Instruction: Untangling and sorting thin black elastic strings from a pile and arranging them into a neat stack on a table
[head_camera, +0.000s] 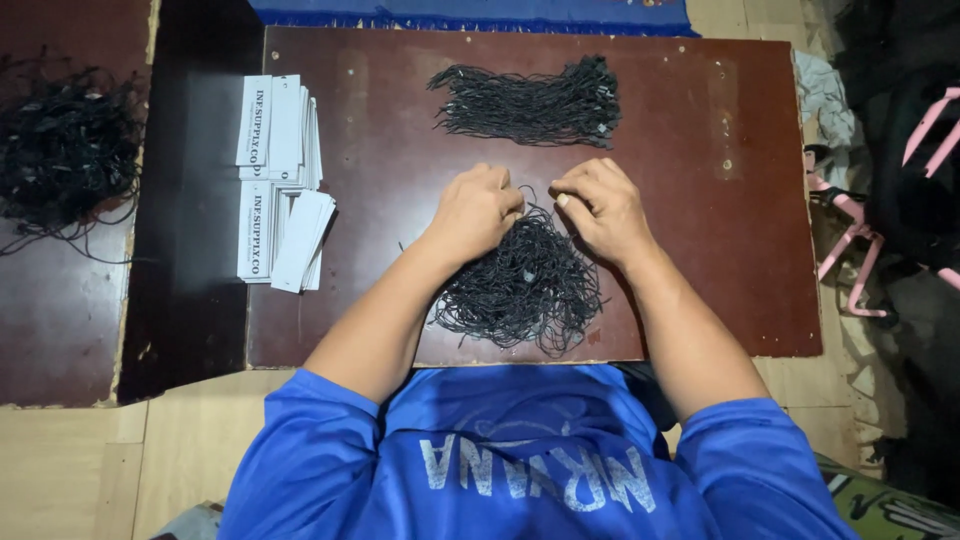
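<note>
On a dark brown board (690, 200) lies a loose tangled pile of thin black strings (525, 290), right in front of me. My left hand (475, 210) and my right hand (600, 205) rest at the pile's far edge, fingers curled and pinching at strands between them. A tidier bundle of black strings (530, 103) lies further back on the board. Two stacks of white paper tags (282, 180) with dark print sit at the board's left side.
Another heap of black strings (65, 150) lies on a second brown board at the far left. A blue cloth (470, 15) runs along the top edge. Pink hangers (850, 240) and dark clothing lie at the right, on a light wooden floor.
</note>
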